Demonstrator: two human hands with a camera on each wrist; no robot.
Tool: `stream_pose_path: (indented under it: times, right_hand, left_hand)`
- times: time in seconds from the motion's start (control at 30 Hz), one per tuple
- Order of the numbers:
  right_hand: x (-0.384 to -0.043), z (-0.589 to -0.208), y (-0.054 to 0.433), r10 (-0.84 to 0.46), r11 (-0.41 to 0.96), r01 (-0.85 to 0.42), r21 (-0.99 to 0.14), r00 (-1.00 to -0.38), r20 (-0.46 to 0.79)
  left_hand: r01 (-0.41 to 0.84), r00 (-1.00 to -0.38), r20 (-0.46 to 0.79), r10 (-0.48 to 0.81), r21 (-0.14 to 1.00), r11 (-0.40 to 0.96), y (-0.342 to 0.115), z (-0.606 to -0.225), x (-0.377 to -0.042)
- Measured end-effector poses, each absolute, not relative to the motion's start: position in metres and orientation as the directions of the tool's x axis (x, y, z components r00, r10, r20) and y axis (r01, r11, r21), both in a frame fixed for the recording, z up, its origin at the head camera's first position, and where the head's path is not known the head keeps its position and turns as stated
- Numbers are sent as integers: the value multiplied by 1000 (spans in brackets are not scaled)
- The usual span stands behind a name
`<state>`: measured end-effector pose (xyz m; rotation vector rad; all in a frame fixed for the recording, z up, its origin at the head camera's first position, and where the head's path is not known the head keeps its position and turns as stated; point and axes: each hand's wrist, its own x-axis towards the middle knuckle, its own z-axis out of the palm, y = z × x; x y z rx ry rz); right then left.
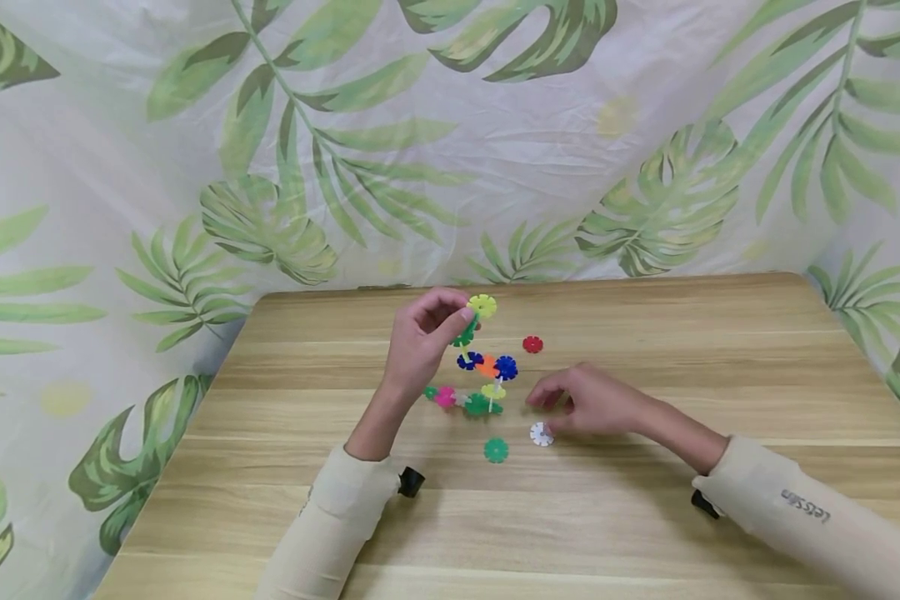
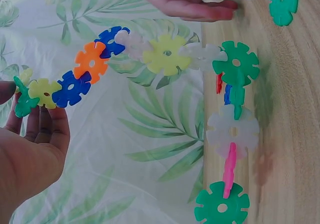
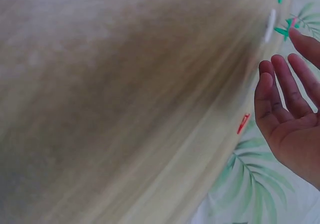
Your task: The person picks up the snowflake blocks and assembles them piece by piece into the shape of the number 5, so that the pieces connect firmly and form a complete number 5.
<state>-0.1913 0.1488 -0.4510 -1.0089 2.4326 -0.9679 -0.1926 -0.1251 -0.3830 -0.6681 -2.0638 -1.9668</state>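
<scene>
Between thumb and fingers my left hand (image 1: 418, 343) pinches the upper end of a chain of interlocking plastic snowflake discs, by its green disc (image 2: 26, 103). A yellow disc (image 1: 483, 306) sits at the top. From there blue, orange (image 2: 92, 63), white and yellow discs run down to a lower row with a green disc (image 2: 236, 63), a translucent white one and a pink disc (image 1: 446, 397). My right hand (image 1: 596, 400) hovers with loosely bent fingers near a loose white disc (image 1: 542, 433). In the right wrist view its fingers (image 3: 287, 87) hold nothing.
A loose green disc (image 1: 496, 450) lies on the wooden table (image 1: 645, 525) in front of the chain. Farther back lies a red disc (image 1: 532, 344). Behind the table hangs a leaf-patterned cloth (image 1: 525, 175).
</scene>
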Motion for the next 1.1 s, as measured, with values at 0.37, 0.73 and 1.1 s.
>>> stream_pose_path:
  times: [0.37,0.73,1.1]
  right_hand:
    - [-188,-455,147,-742,492,-489,-720,-668,-53]
    - [-187,-459,146,-743,485,-489,-725,-668,-46]
    - [-181,-457,148,-708,509,-459,-728,-705,-50]
  left_hand:
    - [467,-871,459,174,884,5,-125,-382,-193]
    - [461,-876,453,164,888,8,-126,-382,-193]
    - [461,-877,454,157,888,8,-127,-382,-193]
